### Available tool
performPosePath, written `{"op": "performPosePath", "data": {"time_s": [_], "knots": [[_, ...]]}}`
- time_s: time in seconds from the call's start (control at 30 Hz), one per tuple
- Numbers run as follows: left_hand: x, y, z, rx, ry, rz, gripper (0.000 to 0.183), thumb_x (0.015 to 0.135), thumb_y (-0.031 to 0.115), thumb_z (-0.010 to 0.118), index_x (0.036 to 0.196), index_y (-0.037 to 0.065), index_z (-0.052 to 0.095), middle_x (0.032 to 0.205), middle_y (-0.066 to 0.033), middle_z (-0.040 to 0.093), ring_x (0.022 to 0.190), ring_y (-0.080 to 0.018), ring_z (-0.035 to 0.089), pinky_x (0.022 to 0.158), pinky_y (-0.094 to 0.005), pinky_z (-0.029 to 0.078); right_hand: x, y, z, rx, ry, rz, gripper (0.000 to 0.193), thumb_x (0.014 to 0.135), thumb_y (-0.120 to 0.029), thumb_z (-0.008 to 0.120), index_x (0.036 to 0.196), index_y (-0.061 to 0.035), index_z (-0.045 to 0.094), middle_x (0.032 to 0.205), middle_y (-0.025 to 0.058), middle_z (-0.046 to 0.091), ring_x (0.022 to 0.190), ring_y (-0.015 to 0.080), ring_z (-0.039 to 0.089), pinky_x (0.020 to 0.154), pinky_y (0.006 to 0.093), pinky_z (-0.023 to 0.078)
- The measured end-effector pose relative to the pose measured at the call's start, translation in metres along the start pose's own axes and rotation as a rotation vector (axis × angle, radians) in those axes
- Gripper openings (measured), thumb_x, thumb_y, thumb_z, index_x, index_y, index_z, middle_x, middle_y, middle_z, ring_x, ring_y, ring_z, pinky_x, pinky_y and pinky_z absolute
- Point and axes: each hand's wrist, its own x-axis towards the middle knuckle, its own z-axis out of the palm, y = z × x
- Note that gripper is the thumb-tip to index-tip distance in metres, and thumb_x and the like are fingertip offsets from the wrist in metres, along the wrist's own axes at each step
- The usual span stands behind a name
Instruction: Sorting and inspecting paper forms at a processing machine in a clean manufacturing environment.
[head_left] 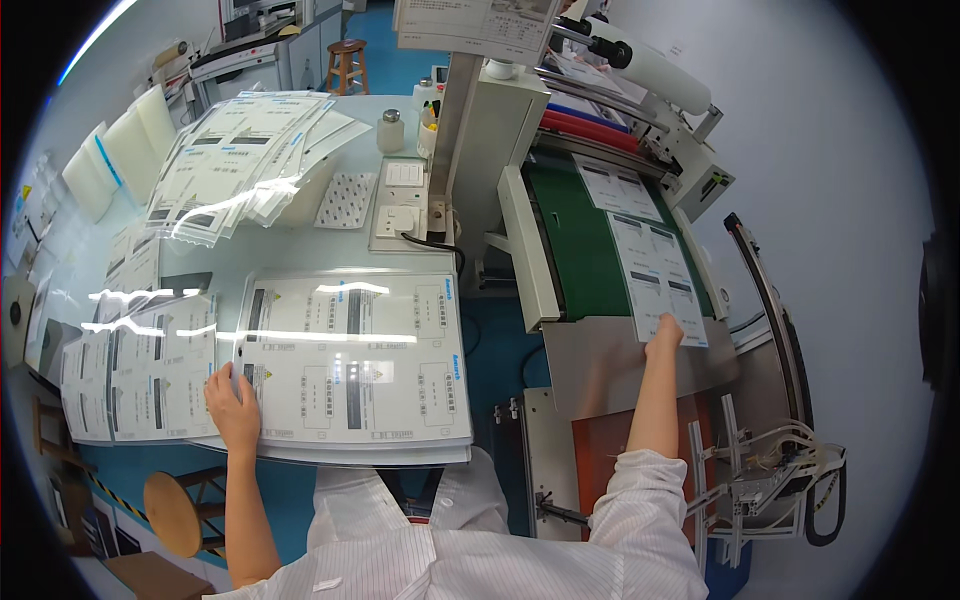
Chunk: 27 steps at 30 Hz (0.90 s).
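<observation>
Green belt [570, 240] supports sheet [655, 262]; right hand [664, 337] touches it, left hand [235, 408] touches stack [405, 345]; both grips unclear. Likely step: transfer; next: guide straight.

We see printed sheets [350, 400] with a glossy, plastic-looking face — smooth enough to throw back white streaks of light. The belt [578, 255] looks matt; the plate [590, 370] at its end is bare metal with a soft sheen. We see a stool [170, 515] of smooth wood, a carton [155, 577] of dull brown board and a sleeve [640, 500] of matt cloth.
</observation>
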Motion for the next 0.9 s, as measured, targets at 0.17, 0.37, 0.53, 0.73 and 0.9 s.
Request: {"op": "performPosePath", "data": {"time_s": [0.17, 0.37, 0.53, 0.73, 0.9], "knots": [[-0.003, -0.005, -0.001, 0.01, 0.015, 0.009, 0.029, 0.09, 0.012, 0.052, 0.116, -0.002, 0.057, 0.113, -0.0172, 0.057, 0.108, -0.0348, 0.051, 0.095, -0.0412, 0.04, -0.018, 0.019, -0.006, -1.476, 0.08, -0.752, 0.068, 0.089, -0.034, 0.055, 0.144, -0.0026, 0.031, 0.151, 0.0244, 0.026, 0.14, 0.0391, 0.025, 0.11, 0.0525, 0.027], [-0.002, -0.006, 0.002, 0.025, -0.065, -0.018, 0.034, 0.092, 0.015, 0.052, 0.121, -0.002, 0.055, 0.119, -0.017, 0.055, 0.113, -0.034, 0.048, 0.098, -0.0419, 0.039, -0.055, 0.028, -0.028, -1.757, -0.182, -0.524, 0.077, 0.093, -0.055, 0.039, 0.149, -0.0037, 0.023, 0.155, 0.0203, 0.018, 0.145, 0.0352, 0.012, 0.114, 0.0556, 0.009], [-0.003, -0.013, 0.007, 0.02, -0.015, 0.01, 0.031, 0.093, 0.014, 0.053, 0.119, -0.001, 0.056, 0.114, -0.0163, 0.057, 0.109, -0.0337, 0.05, 0.095, -0.0403, 0.04, -0.139, 0.036, -0.053, -1.707, -0.328, -0.59, 0.081, 0.093, -0.057, 0.041, 0.149, -0.0019, 0.022, 0.155, 0.022, 0.018, 0.145, 0.0355, 0.01, 0.115, 0.0525, 0.004], [0.0, -0.012, 0.008, 0.011, -0.028, 0.021, 0.031, 0.093, 0.014, 0.053, 0.121, 0.0, 0.056, 0.116, -0.0157, 0.056, 0.108, -0.0333, 0.051, 0.095, -0.04, 0.04, -0.243, 0.018, -0.08, -1.75, -0.683, -0.595, 0.09, 0.086, -0.045, 0.063, 0.149, -0.0005, 0.018, 0.154, 0.0263, 0.016, 0.145, 0.0387, 0.008, 0.116, 0.0495, 0.006], [0.004, -0.012, 0.01, -0.002, -0.01, 0.053, 0.032, 0.092, 0.015, 0.054, 0.12, 0.0, 0.056, 0.116, -0.0169, 0.057, 0.108, -0.0347, 0.051, 0.095, -0.041, 0.04, -0.262, 0.013, -0.11, -1.884, -0.675, -0.765, 0.073, 0.085, -0.018, 0.063, 0.145, 0.0022, 0.027, 0.147, 0.0287, 0.028, 0.138, 0.0427, 0.025, 0.113, 0.0473, 0.023]]}}
